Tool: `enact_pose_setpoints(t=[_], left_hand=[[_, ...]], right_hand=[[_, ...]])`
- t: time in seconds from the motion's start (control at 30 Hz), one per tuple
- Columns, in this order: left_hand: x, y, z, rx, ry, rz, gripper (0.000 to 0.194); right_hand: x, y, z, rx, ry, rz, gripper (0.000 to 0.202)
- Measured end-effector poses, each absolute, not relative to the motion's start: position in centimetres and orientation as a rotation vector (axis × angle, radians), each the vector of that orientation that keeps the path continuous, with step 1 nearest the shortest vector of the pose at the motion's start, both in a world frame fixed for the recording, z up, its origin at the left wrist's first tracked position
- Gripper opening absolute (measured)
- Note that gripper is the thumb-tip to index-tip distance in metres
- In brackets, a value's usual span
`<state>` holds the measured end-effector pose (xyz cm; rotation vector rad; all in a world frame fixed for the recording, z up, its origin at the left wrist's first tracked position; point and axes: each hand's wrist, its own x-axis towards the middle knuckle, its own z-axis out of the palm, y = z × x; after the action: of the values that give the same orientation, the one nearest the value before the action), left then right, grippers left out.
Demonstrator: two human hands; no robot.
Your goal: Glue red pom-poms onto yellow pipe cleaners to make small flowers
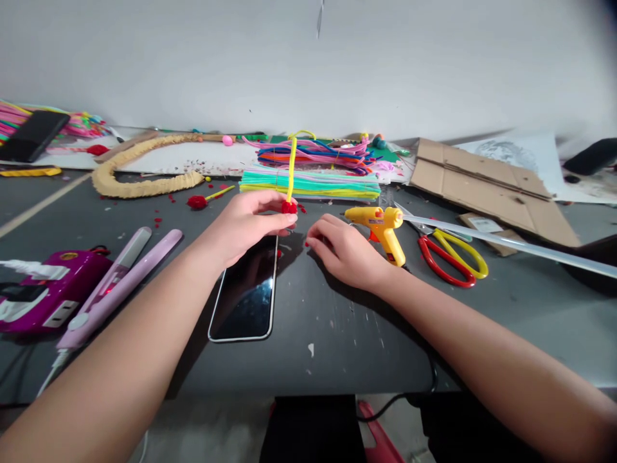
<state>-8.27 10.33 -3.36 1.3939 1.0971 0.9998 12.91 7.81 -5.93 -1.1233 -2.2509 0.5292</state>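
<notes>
My left hand [243, 225] pinches a small red fuzzy bud [289, 208] between thumb and fingers. From the bud a yellow pipe cleaner [292, 168] rises upright and bends over at its top. My right hand [344, 251] rests low on the table with fingers curled together, a tiny red piece [307, 244] at its fingertips. Beneath the left hand lies a phone [243, 302] with a dark screen. Just right of the right hand is a yellow glue gun [383, 225]. Another red flower with a yellow-green stem [197, 202] lies beyond the left wrist.
Bundles of coloured pipe cleaners [313, 183] lie at the back. Red-and-yellow-handled scissors [448, 257] and cardboard [486, 183] are on the right. A pink hair straightener [125, 276] and purple power strip [62, 283] occupy the left, with a tan curved strip [144, 188] behind.
</notes>
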Motion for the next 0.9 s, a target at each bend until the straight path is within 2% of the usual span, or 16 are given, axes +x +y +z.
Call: enact_pose_setpoints(t=[0.13,0.23,0.53,0.9], left_hand=[[-8.2,10.3,-3.5,1.415,1.083,1.0,0.032],[-7.9,10.1,-3.6,1.454,1.084,1.008,0.033],[-6.9,9.6,-3.4,1.569,1.08,0.932,0.04],[-6.7,9.4,-3.2,1.623,1.135,0.919,0.039]], right_hand=[[12.5,7.9,-5.8,-1.078,-1.759,1.062,0.02],[11.9,7.8,-5.6,-1.02,-1.439,1.267,0.029],[11.0,7.7,-5.4,-0.902,-1.179,1.433,0.036],[10.8,7.6,-5.7,-0.965,-1.185,1.404,0.033]])
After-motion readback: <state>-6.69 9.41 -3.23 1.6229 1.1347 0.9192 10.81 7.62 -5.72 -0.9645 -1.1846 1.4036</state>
